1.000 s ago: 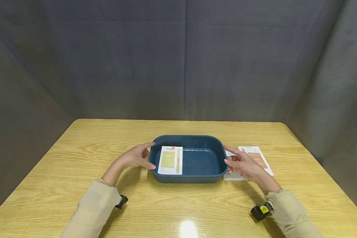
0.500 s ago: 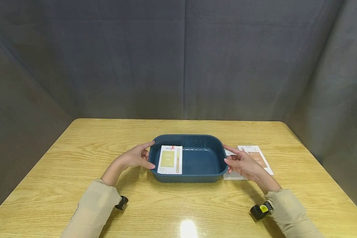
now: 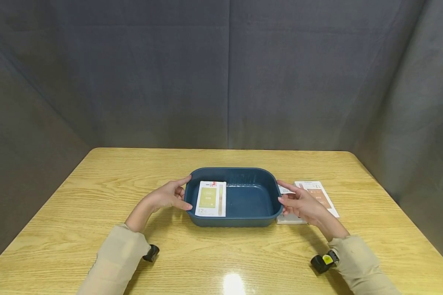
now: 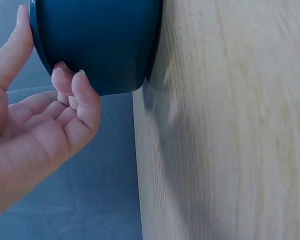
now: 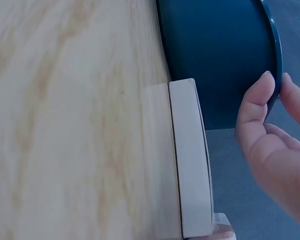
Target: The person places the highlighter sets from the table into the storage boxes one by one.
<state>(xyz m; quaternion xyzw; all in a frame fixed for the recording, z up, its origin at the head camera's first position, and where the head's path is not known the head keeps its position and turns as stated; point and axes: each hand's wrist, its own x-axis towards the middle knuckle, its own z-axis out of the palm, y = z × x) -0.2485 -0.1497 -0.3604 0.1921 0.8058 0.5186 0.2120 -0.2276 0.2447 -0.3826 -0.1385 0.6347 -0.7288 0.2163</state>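
A dark blue, rounded rectangular plastic basin [image 3: 249,200] stands on the wooden table in the head view. My left hand [image 3: 167,196] holds its left end, thumb and forefinger on the rim; other fingers curl against the outer wall [image 4: 97,45] in the left wrist view. At the opposite end, my right hand [image 3: 304,205] pinches the rim, with fingertips [image 5: 264,86] against the outside in the right wrist view. Inside the basin, on its left side, lies a flat white box [image 3: 208,199] with a green panel and a "12" printed on it.
Right of the basin, a flat white box [image 3: 291,219] lies partly hidden under my right hand. Beside it is another white box with a brown panel [image 3: 319,198]. A wood-grain table [image 3: 221,250] carries everything, with grey curtains [image 3: 162,82] behind and at both sides.
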